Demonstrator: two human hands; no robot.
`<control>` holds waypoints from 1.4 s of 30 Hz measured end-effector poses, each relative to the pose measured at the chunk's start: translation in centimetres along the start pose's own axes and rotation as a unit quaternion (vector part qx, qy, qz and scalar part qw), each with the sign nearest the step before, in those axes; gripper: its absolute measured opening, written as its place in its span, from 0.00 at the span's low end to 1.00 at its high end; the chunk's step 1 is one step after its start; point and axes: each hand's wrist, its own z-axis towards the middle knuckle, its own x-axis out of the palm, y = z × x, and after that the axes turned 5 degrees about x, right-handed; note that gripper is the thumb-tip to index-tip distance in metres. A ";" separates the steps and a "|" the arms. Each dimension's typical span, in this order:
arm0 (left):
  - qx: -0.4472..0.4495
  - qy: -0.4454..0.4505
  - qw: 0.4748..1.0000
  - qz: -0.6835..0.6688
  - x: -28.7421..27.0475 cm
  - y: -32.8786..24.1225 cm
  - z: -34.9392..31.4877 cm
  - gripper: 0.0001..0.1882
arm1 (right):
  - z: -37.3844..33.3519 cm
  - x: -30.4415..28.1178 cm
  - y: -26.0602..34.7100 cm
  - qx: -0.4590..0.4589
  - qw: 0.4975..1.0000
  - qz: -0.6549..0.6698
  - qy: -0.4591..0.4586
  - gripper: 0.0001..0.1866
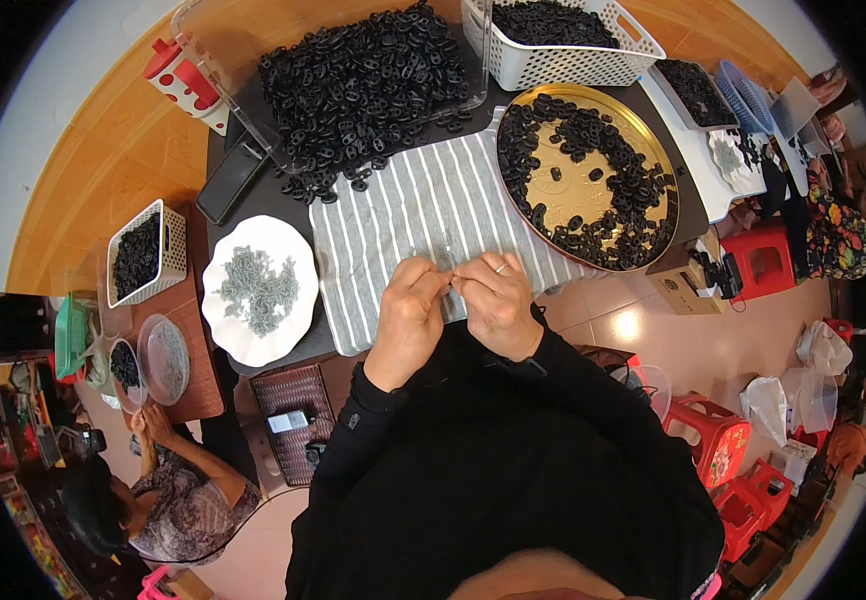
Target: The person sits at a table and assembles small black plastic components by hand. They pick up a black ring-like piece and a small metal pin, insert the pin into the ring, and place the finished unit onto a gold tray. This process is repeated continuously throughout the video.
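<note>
My left hand and my right hand meet over the near edge of a grey-and-white striped cloth. Both are closed in a pinch, fingertips together; whatever small thing they hold is hidden by the fingers. A ring shows on my right hand. Left of the cloth, a white scalloped plate bears a heap of small grey metal-looking parts. To the right, a round gold tray carries loose small black parts. Beyond the cloth lies a big pile of black oval pieces with holes.
The pile lies in a clear bin. A white perforated basket stands behind the tray. At the left are a dark phone and a red-and-white cup. Another person sits at lower left; red stools stand at right.
</note>
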 end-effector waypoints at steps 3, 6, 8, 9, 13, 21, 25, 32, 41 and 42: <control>-0.004 -0.003 1.000 0.000 0.2 0.0 -0.2 0.15 | 0.0 -0.1 -0.1 0.001 1.000 -0.002 0.015 0.06; -0.006 -0.004 1.000 0.006 0.2 -0.1 -0.2 0.14 | 0.1 -0.3 -0.1 0.000 1.000 0.000 0.020 0.06; -0.001 -0.004 1.000 0.010 0.2 -0.2 -0.2 0.13 | 0.0 -0.2 -0.2 -0.008 1.000 0.004 0.013 0.06; 0.004 -0.006 1.000 0.014 0.2 -0.2 -0.3 0.13 | 0.0 -0.2 -0.2 -0.011 1.000 -0.003 0.021 0.06; 0.021 -0.005 0.999 0.042 0.3 -0.2 0.1 0.12 | -0.1 -0.4 -0.3 -0.017 0.999 -0.017 0.035 0.05; -0.112 -0.012 0.988 -0.106 -0.6 0.5 -0.3 0.11 | 0.2 0.0 0.1 0.075 0.991 0.107 0.020 0.11; -0.258 -0.045 0.896 -0.359 -1.0 1.6 -0.8 0.13 | 0.3 -0.6 0.2 0.207 0.930 0.295 0.069 0.15; -0.256 -0.039 0.870 -0.419 -1.2 1.6 -1.2 0.17 | 1.0 -0.9 1.0 0.184 0.946 0.246 0.105 0.15; -0.225 -0.036 0.861 -0.455 -1.0 2.4 -1.6 0.17 | 3.7 -6.4 -1.7 0.133 0.945 0.145 0.259 0.14; -0.224 -0.034 0.864 -0.450 -0.9 2.4 -1.5 0.17 | 4.8 -7.6 -2.8 0.149 0.941 0.131 0.274 0.15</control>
